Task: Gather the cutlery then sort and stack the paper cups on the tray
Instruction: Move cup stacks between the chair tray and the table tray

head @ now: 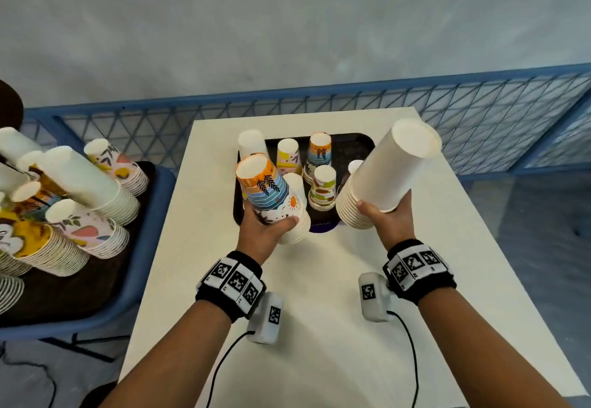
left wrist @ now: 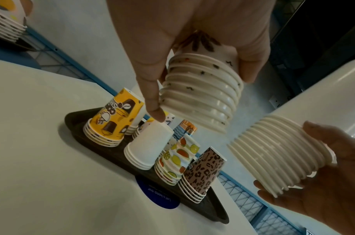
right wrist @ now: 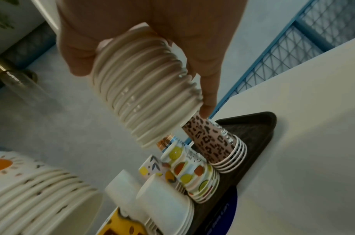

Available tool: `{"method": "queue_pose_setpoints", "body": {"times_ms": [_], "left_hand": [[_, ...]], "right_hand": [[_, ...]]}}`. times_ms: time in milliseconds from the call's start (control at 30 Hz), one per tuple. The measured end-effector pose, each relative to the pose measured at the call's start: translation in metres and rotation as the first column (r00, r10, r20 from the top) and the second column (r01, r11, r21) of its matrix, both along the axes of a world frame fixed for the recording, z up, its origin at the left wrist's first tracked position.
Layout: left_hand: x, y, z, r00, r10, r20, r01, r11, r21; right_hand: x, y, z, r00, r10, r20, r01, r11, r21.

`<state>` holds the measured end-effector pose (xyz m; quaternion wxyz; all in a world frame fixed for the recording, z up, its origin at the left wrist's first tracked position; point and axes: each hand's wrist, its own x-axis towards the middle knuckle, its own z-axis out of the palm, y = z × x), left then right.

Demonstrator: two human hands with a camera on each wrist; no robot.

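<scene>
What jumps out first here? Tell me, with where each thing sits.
Two tall stacks of upside-down paper cups held up over the white table: the left hand grips a sun-and-wave printed stack, the right hand a plain white stack. Behind them, a dark tray carries short sorted stacks, among them a leopard-print stack.

We find the head view bright, evenly lit, bowed at edges; both wrist views dim, soft, blurred.
</scene>
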<state>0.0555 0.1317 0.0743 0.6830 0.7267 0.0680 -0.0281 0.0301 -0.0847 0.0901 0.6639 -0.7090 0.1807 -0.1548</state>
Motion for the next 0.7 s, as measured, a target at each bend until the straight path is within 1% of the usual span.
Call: {"method": "queue_pose_setpoints", "body": {"times_ms": [100,233,400,500,600,700], "left_hand": [[0.010,-0.014,0.004,1.000,0.007,0.019,-0.007,1.000,-0.009],[0.038,-0.033,0.018,0.999,0.025,0.040,-0.025,1.000,0.006],[0.093,-0.058,0.039,0.998,0.002,0.066,-0.001,1.000,-0.027],[0.131,-0.079,0.051,0.995,-0.016,0.100,0.016,1.000,-0.005],[0.160,-0.096,0.048,0.993,-0.047,0.106,0.046,0.999,0.018],[0.181,-0.110,0.035,0.993,-0.060,0.099,0.052,0.995,0.084]], "right_hand": [[0.008,-0.019,0.002,1.000,-0.025,0.003,0.024,0.999,0.032],[0.023,-0.033,0.009,0.998,-0.059,0.030,0.058,0.998,0.024],[0.047,-0.046,0.015,0.994,-0.095,0.061,0.091,0.993,0.071],[0.065,-0.054,0.017,0.991,-0.109,0.074,0.101,0.989,0.111],[0.078,-0.059,0.015,0.990,-0.118,0.075,0.109,0.987,0.119],[0.088,-0.061,0.012,0.990,-0.119,0.074,0.111,0.988,0.107]]}}
